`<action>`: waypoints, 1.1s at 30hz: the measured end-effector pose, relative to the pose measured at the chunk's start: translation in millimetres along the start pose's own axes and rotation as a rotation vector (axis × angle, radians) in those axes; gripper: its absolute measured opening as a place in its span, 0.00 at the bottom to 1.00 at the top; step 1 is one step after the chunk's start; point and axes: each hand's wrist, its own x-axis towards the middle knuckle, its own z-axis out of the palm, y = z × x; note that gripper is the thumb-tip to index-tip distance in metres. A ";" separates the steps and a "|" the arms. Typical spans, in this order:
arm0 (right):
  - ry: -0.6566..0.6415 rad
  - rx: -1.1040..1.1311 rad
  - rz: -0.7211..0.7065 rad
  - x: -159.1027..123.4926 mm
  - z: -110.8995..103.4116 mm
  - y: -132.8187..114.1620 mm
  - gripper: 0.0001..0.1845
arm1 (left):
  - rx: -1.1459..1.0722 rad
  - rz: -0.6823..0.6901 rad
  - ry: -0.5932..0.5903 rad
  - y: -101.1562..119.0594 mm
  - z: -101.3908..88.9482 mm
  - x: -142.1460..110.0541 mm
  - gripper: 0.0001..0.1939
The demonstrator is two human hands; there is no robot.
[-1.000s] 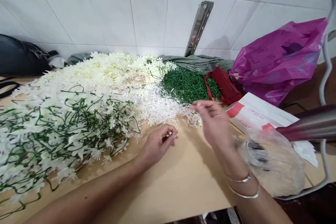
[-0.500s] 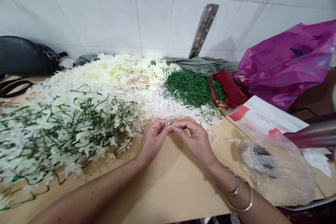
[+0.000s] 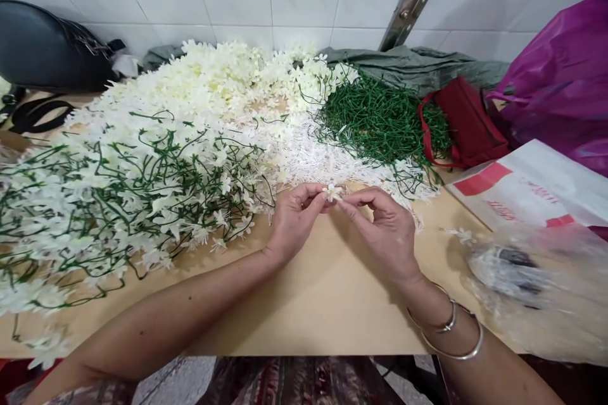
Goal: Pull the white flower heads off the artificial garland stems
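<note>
- White flower (image 3: 332, 192) is pinched between the fingertips of your left hand (image 3: 297, 221) and right hand (image 3: 386, 228), both closed on it.
- It sits above the tabletop (image 3: 323, 304), just short of the white strands (image 3: 304, 155).
- Room to move runs between your forearms (image 3: 199, 297) to the tabletop's near edge.
- Outside them, green-stemmed flowers (image 3: 166, 186) crowd the left; a clear plastic bag (image 3: 563, 304) lies on the right.

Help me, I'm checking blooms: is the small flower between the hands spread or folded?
Spread: the small white flower shows its petals fanned apart, held between the left hand and right hand.
</note>
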 end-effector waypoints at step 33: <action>0.105 0.075 0.128 1.0 5.8 -6.8 0.05 | 0.091 0.137 -0.144 7.4 3.3 -1.7 0.09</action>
